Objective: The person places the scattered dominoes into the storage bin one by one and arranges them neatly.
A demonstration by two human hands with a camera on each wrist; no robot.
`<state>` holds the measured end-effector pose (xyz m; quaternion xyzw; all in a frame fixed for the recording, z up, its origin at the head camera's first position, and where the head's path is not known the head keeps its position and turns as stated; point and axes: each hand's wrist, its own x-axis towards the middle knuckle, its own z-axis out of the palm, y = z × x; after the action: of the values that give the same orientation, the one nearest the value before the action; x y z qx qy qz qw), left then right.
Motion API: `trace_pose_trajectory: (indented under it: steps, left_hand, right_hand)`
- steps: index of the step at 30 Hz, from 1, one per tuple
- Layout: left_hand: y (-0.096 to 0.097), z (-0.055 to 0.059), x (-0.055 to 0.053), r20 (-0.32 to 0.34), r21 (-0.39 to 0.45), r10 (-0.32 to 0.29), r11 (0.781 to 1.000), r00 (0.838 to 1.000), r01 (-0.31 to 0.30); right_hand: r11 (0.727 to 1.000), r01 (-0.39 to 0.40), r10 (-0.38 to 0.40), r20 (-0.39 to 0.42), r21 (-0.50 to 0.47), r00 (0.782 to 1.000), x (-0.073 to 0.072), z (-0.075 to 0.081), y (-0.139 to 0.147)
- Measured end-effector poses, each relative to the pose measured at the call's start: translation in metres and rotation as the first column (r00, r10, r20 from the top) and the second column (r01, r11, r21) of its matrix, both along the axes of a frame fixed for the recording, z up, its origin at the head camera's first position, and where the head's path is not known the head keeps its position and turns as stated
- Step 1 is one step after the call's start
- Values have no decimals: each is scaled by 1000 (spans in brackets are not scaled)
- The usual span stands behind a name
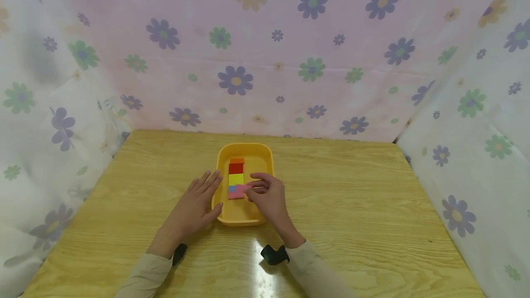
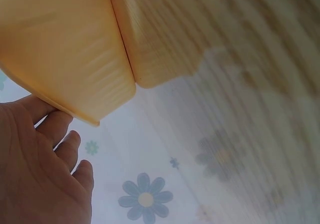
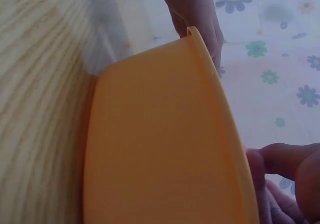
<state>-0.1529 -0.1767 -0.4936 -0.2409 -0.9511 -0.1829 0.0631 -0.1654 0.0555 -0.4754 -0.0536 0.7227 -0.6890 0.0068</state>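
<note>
A yellow plastic tray [image 1: 244, 217] holds a column of small flat-looking blocks. From back to front lie an orange block [image 1: 237, 161], a red block [image 1: 236, 169], a yellow block [image 1: 236, 179], then a blue block [image 1: 232, 188] beside pink. My right hand [image 1: 269, 199] reaches over the tray's right side and pinches a pink block [image 1: 245, 188] between thumb and fingertips at the front of the column. Against the tray's left rim rests my left hand [image 1: 194, 210], fingers extended and thumb spread. In the right wrist view, the tray's wall [image 3: 160, 129] hides the blocks.
The tray stands on a wood-grain table [image 1: 352, 206]. A flower-print cloth [image 1: 269, 59] closes off the back and both sides. Near the sleeves, black wrist-worn devices [image 1: 274, 255] sit low over the table.
</note>
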Motion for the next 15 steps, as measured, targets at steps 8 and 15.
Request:
trace_pose_trajectory:
  steps: [8, 15]
  left_hand:
    - [0, -1, 1, -7, 7, -10, 1000, 1000, 10]
    - [-2, -2, 1, -17, 18, -17, 1000, 1000, 18]
  right_hand:
    - [985, -64, 42, 136, 161, 990, -10, 4, -7]
    - [908, -102, 44, 150, 406, 988, -14, -1, -15]
